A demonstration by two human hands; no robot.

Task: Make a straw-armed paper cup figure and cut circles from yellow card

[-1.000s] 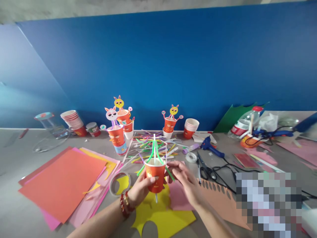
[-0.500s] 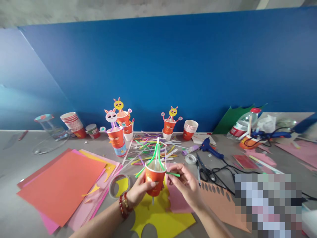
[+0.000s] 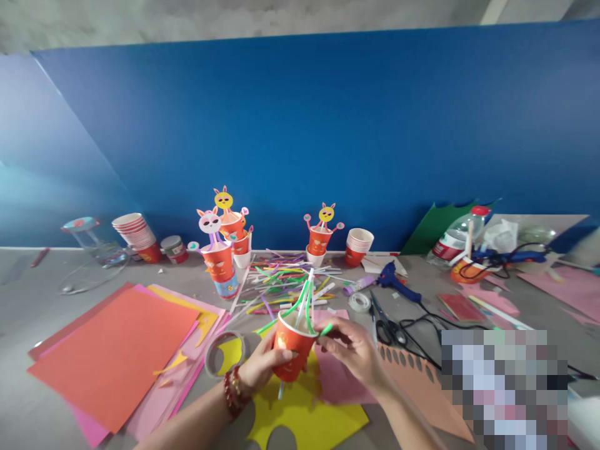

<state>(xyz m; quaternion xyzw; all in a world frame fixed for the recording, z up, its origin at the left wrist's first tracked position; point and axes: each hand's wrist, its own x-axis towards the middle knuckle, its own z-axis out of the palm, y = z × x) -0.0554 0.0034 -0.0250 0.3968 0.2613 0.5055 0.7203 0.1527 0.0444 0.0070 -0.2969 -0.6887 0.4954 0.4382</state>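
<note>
My left hand (image 3: 263, 364), with a beaded bracelet at the wrist, is wrapped round a red paper cup (image 3: 289, 351) with a white rim. The cup leans, its mouth up and to the right. A white straw (image 3: 310, 280) stands up through it, and its lower end sticks out beneath. Green straws (image 3: 308, 305) come down from the white straw's top into the cup; their ends poke out through both sides. My right hand (image 3: 354, 351) is closed at the right-hand green end, thumb and forefinger on it. Yellow cut paper (image 3: 300, 425) lies below.
Loose straws (image 3: 281, 284) are heaped behind the cup. Finished animal-faced cups (image 3: 219, 262) stand near the blue wall. Scissors (image 3: 390, 328), a blue glue gun (image 3: 398, 284) and its black cord lie right; orange paper sheets (image 3: 112, 356) and a tape roll (image 3: 210, 359) lie left.
The cup has tipped so that its mouth leans to the right, and the straws lean with it. My right hand's fingers have closed in nearer the cup's side at the green straw.
</note>
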